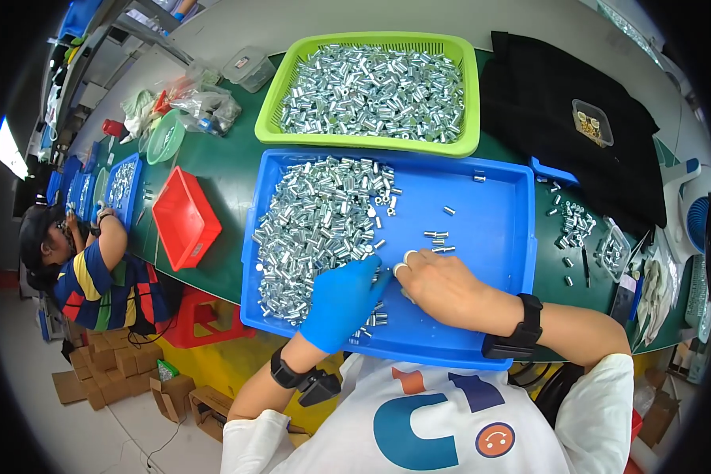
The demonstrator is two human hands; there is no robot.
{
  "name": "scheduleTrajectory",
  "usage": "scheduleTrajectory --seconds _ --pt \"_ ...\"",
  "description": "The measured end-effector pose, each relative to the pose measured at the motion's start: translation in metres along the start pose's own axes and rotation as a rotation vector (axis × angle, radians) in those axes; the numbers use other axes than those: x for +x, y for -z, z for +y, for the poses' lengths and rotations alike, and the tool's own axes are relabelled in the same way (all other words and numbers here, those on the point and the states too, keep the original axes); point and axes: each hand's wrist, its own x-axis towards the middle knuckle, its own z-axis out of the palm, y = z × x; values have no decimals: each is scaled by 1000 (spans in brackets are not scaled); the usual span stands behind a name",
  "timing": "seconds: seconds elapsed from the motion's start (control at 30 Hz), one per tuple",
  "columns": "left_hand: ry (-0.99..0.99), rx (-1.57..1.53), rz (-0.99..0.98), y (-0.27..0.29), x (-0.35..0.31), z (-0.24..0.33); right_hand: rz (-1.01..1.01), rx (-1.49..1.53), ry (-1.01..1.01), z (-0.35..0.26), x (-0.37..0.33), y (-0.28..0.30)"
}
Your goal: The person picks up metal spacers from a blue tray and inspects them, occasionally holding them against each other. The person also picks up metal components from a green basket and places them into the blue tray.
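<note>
My left hand, in a blue glove, reaches over the left part of a blue tray, its fingers drawn together at the edge of a heap of short, shiny metal sleeves. Whatever lies in those fingertips is too small to make out. Just right of it, my bare right hand is low over the tray with fingers curled and pinched, white bands around two fingertips. Its grip is hidden too. A few loose sleeves lie beyond the right hand.
Behind the tray stands a green basket full of similar sleeves. A red tray sits left; more sleeves, a black pen and a black cloth lie right. A co-worker works at far left.
</note>
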Motion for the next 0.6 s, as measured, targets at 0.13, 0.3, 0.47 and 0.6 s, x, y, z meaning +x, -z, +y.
scheduleTrajectory --seconds 0.13,0.3,0.47,0.6 --pt "-65 229 -137 -6 1 -2 108 101 -3 6 -16 10" --pt "-106 192 -172 -7 -5 2 262 274 -47 15 -45 8" --pt "-2 -351 -238 -4 -11 9 285 422 -134 5 -52 2" --pt "178 -781 -303 12 -13 31 261 789 -172 1 -56 1"
